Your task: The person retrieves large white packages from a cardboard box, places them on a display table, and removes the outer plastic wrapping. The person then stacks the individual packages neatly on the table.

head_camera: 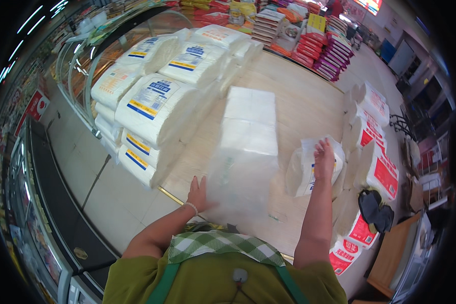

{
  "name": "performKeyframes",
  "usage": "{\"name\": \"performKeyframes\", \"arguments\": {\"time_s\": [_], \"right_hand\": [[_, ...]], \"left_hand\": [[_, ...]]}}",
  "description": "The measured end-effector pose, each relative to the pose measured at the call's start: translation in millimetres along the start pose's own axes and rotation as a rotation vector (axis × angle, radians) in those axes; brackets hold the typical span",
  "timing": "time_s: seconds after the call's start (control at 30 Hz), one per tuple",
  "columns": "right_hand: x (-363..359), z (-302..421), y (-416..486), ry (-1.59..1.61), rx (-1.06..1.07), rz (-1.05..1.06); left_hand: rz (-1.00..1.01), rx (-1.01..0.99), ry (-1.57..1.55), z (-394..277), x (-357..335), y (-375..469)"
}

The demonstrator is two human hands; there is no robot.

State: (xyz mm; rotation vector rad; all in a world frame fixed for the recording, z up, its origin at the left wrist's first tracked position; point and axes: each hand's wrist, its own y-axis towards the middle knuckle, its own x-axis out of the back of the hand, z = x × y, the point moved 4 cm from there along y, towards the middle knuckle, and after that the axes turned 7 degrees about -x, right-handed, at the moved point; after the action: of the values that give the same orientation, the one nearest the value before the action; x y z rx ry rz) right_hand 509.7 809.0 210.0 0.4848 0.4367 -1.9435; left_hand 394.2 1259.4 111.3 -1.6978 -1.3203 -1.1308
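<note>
A long stack of white tissue paper (249, 104) lies before me, its near half inside a translucent plastic bag (243, 182). The bag's loose near end reaches toward my apron. My left hand (200, 194), a beaded bracelet on its wrist, is at the left side of that bag with fingers apart; part of the hand is blurred against the plastic. My right hand (324, 157) rests over a smaller plastic-wrapped pack (306, 171) with blue print, its fingers spread; no firm grip shows. The plastic around this pack is crumpled.
On the left, wrapped tissue packs (159, 98) are piled high by a curved glass case (98, 49). Red-and-white packs (382, 171) line the right edge, with a dark object (376, 211) on them. Stacked sacks (307, 45) stand beyond the pale board (304, 98). A black-topped cabinet (60, 190) is at left.
</note>
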Motion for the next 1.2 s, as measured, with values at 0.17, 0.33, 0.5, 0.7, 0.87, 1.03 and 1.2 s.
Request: {"name": "performKeyframes", "arguments": {"time_s": [0.17,0.33,0.5,0.7,0.87,1.03,1.2], "right_hand": [[-76.5,-105.6,-52.4,-0.673,-0.304,0.365],[-153.4,-173.4,-120.6,-0.965,-0.258,0.746],[-179.0,-189.3,-126.8,-1.704,-0.07,0.5],[-134.7,-166.3,-139.6,-1.765,0.13,0.707],[-61.6,-101.5,-197.7,-1.681,0.171,0.755],[0.1,-54.7,-256.7,-1.793,-0.026,0.858],[35.8,-31.0,-266.1,-1.875,0.051,0.41]], "left_hand": [[0.501,0.124,-0.333,23.2,-50.4,28.5],[0.38,-0.227,-0.193,-23.6,-46.8,26.3],[0.254,-0.161,-0.253,-63.0,-8.6,18.7],[0.553,-0.351,-0.317,-133.4,3.2,-6.0],[0.806,-0.856,-0.867,-164.9,27.9,-18.6],[0.299,-0.567,-0.862,-82.3,53.3,88.9],[-0.029,-0.448,-0.421,-7.4,39.1,198.0]]}}
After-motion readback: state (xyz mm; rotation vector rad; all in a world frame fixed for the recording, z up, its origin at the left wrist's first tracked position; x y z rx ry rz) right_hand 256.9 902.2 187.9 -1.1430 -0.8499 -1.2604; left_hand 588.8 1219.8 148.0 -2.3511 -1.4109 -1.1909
